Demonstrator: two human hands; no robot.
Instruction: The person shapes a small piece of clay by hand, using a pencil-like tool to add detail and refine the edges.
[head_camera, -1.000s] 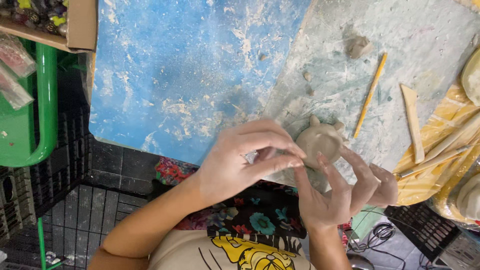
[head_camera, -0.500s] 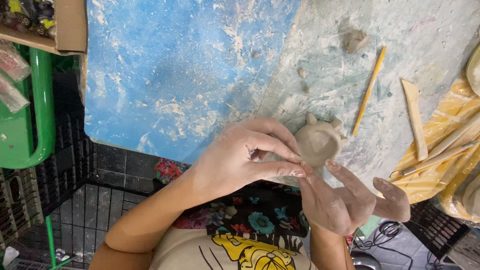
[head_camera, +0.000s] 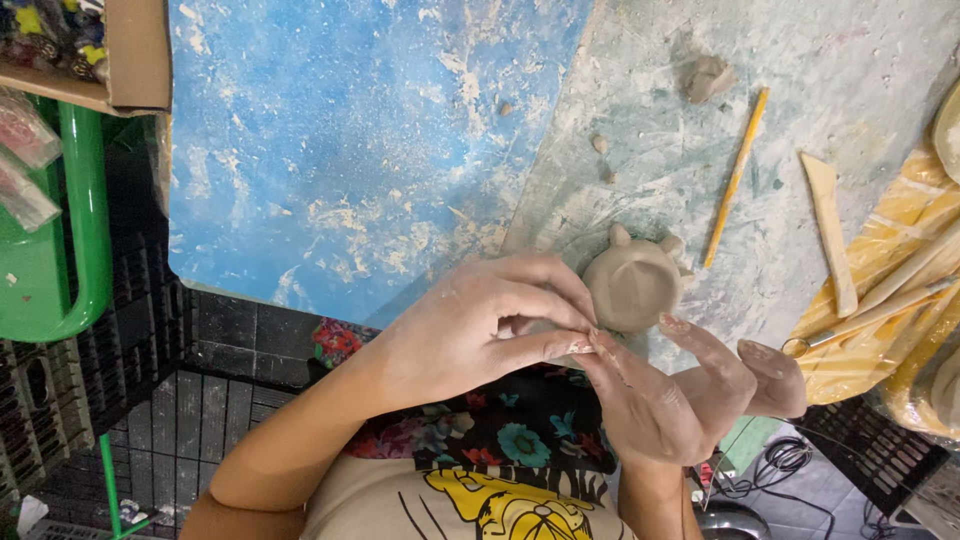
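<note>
Currently shaping: left hand (head_camera: 470, 330) pinches the near edge of the small round grey clay bowl with nubs (head_camera: 633, 285), on the desk just beyond its fingertips. Right hand (head_camera: 680, 400) open, holding nothing, fingertips beside the rim. Likely next: steady support while pinching.

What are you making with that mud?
It is clay. The left hand pinches the edge of a small clay bowl with little nubs on its rim, at the near edge of a dusty blue and grey table. The right hand is open just below it. A yellow stick and wooden modelling tools lie nearby.
</note>
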